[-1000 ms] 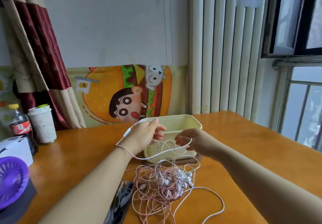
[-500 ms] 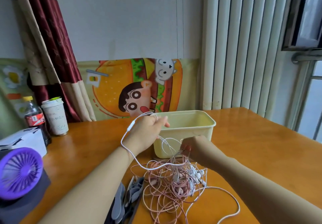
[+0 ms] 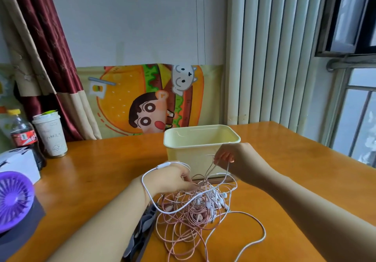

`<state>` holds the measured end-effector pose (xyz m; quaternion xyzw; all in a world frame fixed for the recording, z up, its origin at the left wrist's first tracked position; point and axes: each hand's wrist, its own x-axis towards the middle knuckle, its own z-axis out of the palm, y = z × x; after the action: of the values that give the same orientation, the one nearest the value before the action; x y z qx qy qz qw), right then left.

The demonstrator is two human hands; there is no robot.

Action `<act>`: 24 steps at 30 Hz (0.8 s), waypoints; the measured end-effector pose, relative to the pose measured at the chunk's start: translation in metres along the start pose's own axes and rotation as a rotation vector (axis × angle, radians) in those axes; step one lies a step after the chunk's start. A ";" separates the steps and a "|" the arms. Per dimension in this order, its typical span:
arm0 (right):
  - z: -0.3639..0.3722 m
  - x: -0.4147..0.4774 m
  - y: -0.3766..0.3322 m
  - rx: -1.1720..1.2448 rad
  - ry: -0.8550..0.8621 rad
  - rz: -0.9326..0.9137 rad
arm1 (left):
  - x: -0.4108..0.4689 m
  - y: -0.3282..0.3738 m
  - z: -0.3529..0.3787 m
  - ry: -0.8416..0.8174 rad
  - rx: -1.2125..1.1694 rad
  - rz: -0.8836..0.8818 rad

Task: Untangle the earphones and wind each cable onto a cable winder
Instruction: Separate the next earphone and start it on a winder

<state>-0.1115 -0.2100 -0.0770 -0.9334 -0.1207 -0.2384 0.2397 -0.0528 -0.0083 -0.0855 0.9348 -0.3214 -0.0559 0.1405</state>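
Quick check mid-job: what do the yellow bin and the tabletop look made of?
Yellow bin: probably plastic, matte pale yellow, with a thin moulded rim and rounded corners. Tabletop: looks like wood or wood veneer under glossy varnish; it mirrors the window light.

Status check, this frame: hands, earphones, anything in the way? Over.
Left hand pinching the earphones, white cable looped over its wrist. Right hand pinching strands lifted above the heap. All knotted. Yellow bin right behind.

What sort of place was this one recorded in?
Probably a room in a home: a wooden table by a barred window, a red-and-beige curtain, and a cartoon burger poster on the wall.
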 end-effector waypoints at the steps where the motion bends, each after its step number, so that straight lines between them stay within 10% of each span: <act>1: -0.003 -0.001 0.002 -0.020 -0.021 0.001 | 0.000 -0.002 0.001 -0.004 0.032 0.006; 12: -0.019 -0.024 0.022 -0.395 -0.650 0.203 | -0.005 0.002 -0.012 0.320 -0.212 0.091; 24: -0.019 -0.007 -0.022 0.236 -0.249 0.058 | -0.010 0.027 -0.024 0.411 -0.093 0.259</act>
<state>-0.1327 -0.2018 -0.0575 -0.9242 -0.1494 -0.0982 0.3376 -0.0719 -0.0168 -0.0543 0.8701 -0.4002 0.1390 0.2517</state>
